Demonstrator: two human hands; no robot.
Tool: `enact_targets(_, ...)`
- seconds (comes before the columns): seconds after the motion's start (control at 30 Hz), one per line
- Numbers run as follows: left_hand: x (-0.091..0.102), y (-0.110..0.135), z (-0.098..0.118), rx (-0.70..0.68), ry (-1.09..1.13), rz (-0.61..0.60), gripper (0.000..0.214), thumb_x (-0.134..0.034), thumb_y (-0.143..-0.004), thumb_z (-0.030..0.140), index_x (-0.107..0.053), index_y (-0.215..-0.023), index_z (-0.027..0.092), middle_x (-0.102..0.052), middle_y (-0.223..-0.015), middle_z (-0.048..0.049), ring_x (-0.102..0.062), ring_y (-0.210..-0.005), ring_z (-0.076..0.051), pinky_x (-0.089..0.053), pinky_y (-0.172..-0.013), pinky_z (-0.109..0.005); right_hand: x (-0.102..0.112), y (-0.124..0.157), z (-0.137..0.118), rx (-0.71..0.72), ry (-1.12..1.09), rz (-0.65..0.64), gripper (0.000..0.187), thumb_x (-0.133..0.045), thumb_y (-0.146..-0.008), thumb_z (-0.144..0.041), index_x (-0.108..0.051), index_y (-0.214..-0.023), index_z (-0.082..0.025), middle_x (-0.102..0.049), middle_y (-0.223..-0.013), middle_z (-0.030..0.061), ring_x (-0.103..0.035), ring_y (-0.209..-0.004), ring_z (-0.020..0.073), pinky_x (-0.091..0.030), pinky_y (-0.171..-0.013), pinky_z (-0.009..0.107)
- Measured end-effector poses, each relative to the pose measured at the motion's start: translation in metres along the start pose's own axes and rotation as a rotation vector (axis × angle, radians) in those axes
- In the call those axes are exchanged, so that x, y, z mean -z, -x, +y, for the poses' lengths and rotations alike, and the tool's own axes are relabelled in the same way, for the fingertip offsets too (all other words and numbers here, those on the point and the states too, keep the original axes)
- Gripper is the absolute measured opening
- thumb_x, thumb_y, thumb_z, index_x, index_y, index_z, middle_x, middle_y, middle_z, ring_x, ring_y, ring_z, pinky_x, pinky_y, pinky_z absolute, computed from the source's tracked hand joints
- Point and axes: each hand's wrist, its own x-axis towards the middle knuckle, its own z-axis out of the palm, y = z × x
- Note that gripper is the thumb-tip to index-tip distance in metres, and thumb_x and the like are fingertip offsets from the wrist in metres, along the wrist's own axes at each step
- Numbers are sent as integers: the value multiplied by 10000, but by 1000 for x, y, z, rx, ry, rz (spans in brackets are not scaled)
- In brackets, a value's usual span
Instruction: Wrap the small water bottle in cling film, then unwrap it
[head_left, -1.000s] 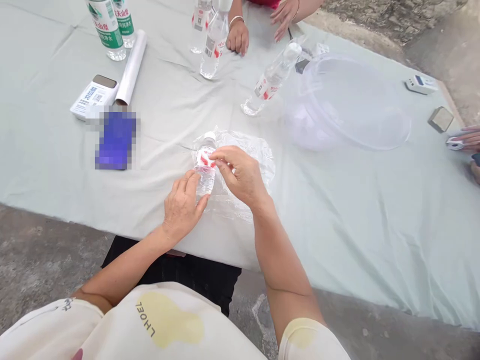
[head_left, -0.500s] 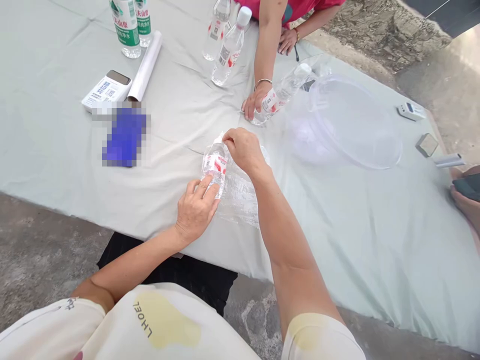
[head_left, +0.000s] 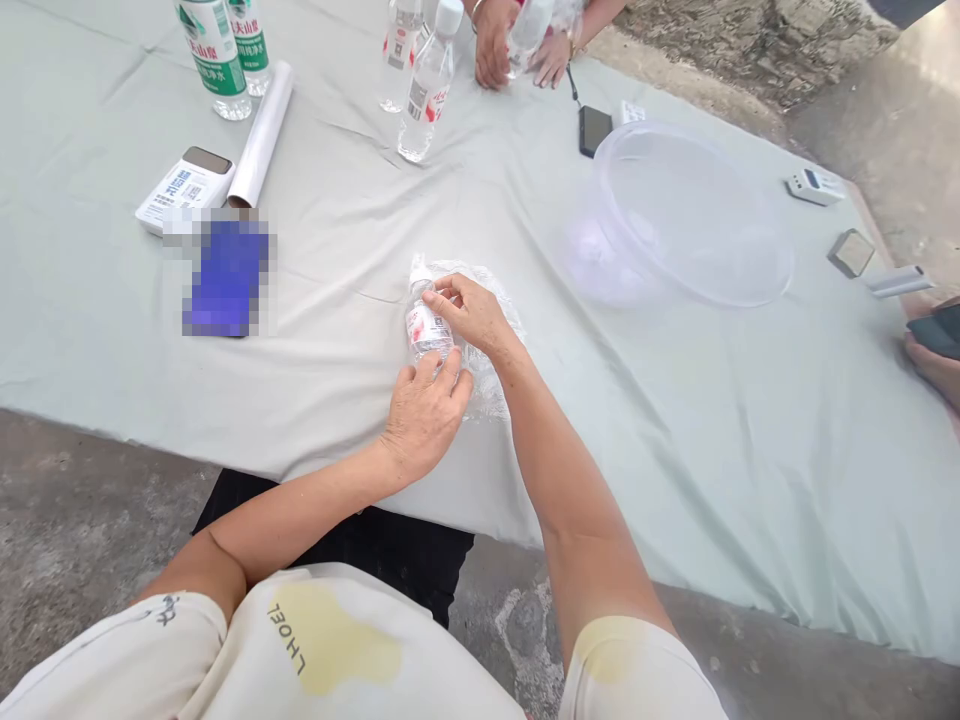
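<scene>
A small transparent water bottle (head_left: 427,328) with a red-and-white label lies on its side on the cloth, its white cap pointing away from me. My left hand (head_left: 427,410) grips its base end with curled fingers. Near the neck, my right hand (head_left: 474,312) holds the upper part between thumb and fingers. Crinkled transparent plastic film (head_left: 487,385) is spread under and to the right of the bottle, partly covered by my right hand and wrist.
Upright bottles (head_left: 427,95) stand at the back. A paper roll (head_left: 262,135), a white box (head_left: 186,190) and a blurred blue item (head_left: 229,280) lie left. A transparent round lid (head_left: 694,215) lies right. Another person's hands (head_left: 493,45) hold a bottle across the table.
My bottle has rolled so its label shows a different side, and the film has shifted with it. My right hand has moved from the cap onto the body. The other person's bottle has moved away.
</scene>
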Motion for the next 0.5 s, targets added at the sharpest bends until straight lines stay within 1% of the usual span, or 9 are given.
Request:
enact_targets(0.07,3,-8,7,-23,-27,-33,286,-544,-917,192,-671,-1172,158,-567,-1402,-169,-552,-1142,-323,-447,-768,-420,5,2,2,-35,9,-7,436,-576,-873,-577,-666,-1094,-213,-707,-1036,62,-625,-927,211,-453,-842,347)
enact_targets(0.13,6,-17,14,-49,-41,-73,293,-573,-924,274,-664,-1160,126,-607,-1295,-206,-535,-1128,-336,-427,-780,-428,12,5,6,-58,-2,15,460,-584,-868,-572,-666,-1145,-214,-695,-1088,70,-624,-935,212,-457,-870,362)
enact_targets(0.2,7,-26,21,-85,-45,-117,350,-604,-920,345,-656,-1165,101,-638,-1176,-215,-511,-1134,-344,-408,-801,-431,21,8,13,-69,-24,78,451,-616,-853,-514,-657,-1183,-209,-692,-1089,66,-626,-893,200,-469,-876,368)
enact_targets(0.27,5,-34,30,-121,-45,-154,413,-636,-904,406,-654,-1169,89,-647,-1089,-206,-498,-1121,-341,-388,-836,-434,30,13,20,-75,-51,182,396,-622,-846,-429,-661,-1172,-207,-696,-1062,53,-621,-830,181,-483,-871,371)
enact_targets(0.33,-1,-42,39,-163,-52,-181,460,-656,-886,463,-660,-1149,85,-646,-1030,-194,-502,-1085,-330,-367,-879,-441,41,21,27,-65,-102,298,332,-598,-851,-384,-673,-1125,-212,-699,-1035,41,-617,-805,169,-495,-865,370)
enact_targets(0.4,-11,-51,50,-209,-75,-199,508,-662,-871,507,-657,-1153,84,-640,-1039,-197,-511,-1076,-335,-347,-927,-464,50,34,29,-37,-181,364,302,-582,-861,-393,-681,-1092,-226,-701,-1013,33,-625,-827,169,-508,-853,361)
enact_targets(0.47,-23,-61,62,-269,-90,-224,559,-665,-861,522,-637,-1212,87,-634,-1108,-211,-528,-1087,-352,-324,-977,-503,59,50,25,4,-250,354,293,-586,-868,-412,-690,-1084,-243,-706,-1004,29,-642,-869,175,-519,-850,354)
enact_targets(0.5,-29,-66,68,-301,-85,-242,577,-680,-847,519,-631,-1236,95,-634,-1141,-212,-535,-1100,-361,-310,-1003,-523,62,58,23,29,-274,320,290,-591,-870,-420,-697,-1081,-253,-710,-1007,28,-650,-902,182,-521,-861,355)
